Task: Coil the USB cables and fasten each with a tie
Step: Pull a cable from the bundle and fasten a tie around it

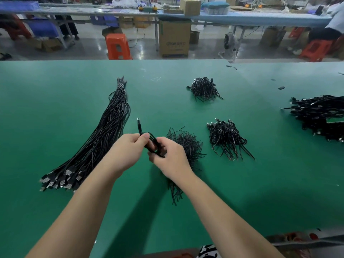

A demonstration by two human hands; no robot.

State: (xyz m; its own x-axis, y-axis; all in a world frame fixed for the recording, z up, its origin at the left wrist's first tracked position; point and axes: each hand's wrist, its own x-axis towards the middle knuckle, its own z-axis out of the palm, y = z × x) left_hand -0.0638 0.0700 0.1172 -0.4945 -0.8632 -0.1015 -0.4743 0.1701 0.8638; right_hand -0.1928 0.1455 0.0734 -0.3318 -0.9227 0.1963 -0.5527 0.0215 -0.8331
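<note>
I hold one folded cable (151,144) above the mat (55,108), between both hands. My left hand (126,151) pinches the folds at their upper end, thumb on top, with the plug (139,123) sticking up and away past my fingers. My right hand (167,157) curls round the lower end of the folds. The coil's long axis runs from upper left to lower right, from one hand to the other. The ties (186,146) lie in a heap just behind and under my right hand, so that hand is the nearer one to fetch a tie. Uncoiled cables (104,131) lie in a long bundle to my left; tied coils (226,138) lie to the right.
</note>
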